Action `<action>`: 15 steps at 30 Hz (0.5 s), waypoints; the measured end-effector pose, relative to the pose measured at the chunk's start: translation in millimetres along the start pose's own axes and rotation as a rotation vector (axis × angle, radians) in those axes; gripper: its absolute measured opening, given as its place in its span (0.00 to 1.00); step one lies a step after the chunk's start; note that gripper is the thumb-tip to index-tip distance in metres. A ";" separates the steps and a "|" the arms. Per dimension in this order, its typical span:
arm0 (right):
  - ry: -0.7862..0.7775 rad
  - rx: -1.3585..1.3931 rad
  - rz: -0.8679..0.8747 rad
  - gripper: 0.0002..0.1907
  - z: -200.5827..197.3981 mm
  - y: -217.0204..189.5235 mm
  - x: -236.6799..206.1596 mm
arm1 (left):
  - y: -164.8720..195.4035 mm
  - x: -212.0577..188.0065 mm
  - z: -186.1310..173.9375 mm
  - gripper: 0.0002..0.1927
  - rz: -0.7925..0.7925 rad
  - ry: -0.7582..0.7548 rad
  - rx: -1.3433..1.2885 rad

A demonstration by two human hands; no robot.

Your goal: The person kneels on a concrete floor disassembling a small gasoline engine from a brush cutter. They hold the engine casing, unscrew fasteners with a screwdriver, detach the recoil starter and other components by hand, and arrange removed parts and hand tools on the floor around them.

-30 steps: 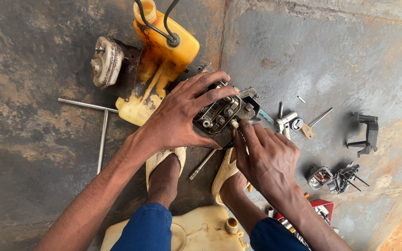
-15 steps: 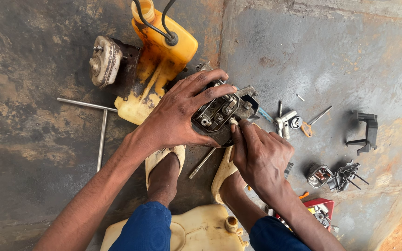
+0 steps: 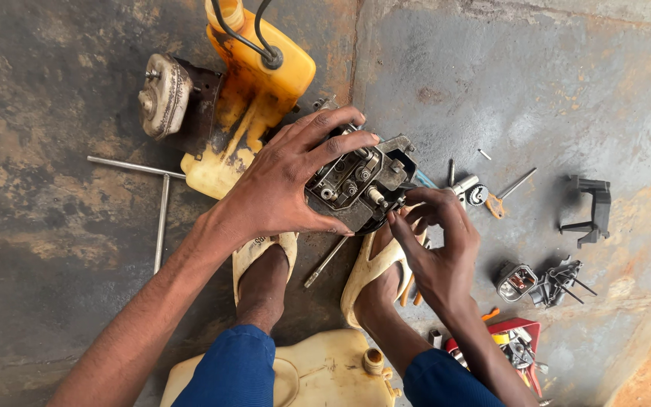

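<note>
Left hand [image 3: 280, 188] is spread wide over the engine block [image 3: 359, 185], fingers arched across its top edge and thumb along its lower edge, clamping it against the floor. Right hand [image 3: 435, 241] is drawn into a pinch: thumb and forefinger tips meet at the lower right corner of the block, on a small fitting too small to identify; the other fingers curl loosely behind.

The engine block lies on the concrete floor [image 3: 551, 90] between the two hands, just above the person's sandalled feet. Its long axis runs from lower left to upper right, and the open face with its valve parts points up toward the camera.

Compared with the view half a second ago, the left-hand grip is unchanged and the block keeps the same orientation; the right-hand fingertips have closed in more tightly on the corner of the block.

Directly behind the left hand lies a yellow fuel tank [image 3: 254, 98] with black hoses, with a pale muffler [image 3: 163, 94] to its left. A T-shaped metal rod [image 3: 161, 207] lies left of the forearm. A thin bolt [image 3: 325, 262] lies between the sandals. To the right, well apart from the hands, lie a black plastic bracket [image 3: 593, 207], a small carburettor part [image 3: 518, 280] and a red tray [image 3: 525, 339] of small items.
</note>
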State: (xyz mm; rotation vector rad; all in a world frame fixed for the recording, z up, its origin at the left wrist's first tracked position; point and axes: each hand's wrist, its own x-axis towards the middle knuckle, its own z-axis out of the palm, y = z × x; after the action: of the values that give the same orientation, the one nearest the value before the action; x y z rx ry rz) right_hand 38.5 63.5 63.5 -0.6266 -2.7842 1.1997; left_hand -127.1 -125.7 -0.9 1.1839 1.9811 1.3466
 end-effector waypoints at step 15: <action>0.015 0.023 -0.162 0.10 -3.9 -4.8 -3.4 | 2.1 4.5 4.4 0.59 0.023 0.015 0.006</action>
State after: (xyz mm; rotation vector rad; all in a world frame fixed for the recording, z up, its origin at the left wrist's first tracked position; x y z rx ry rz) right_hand 40.7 62.0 70.0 -0.3975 -2.7421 1.1877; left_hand -125.2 -119.4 -0.4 1.2062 1.9893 1.3647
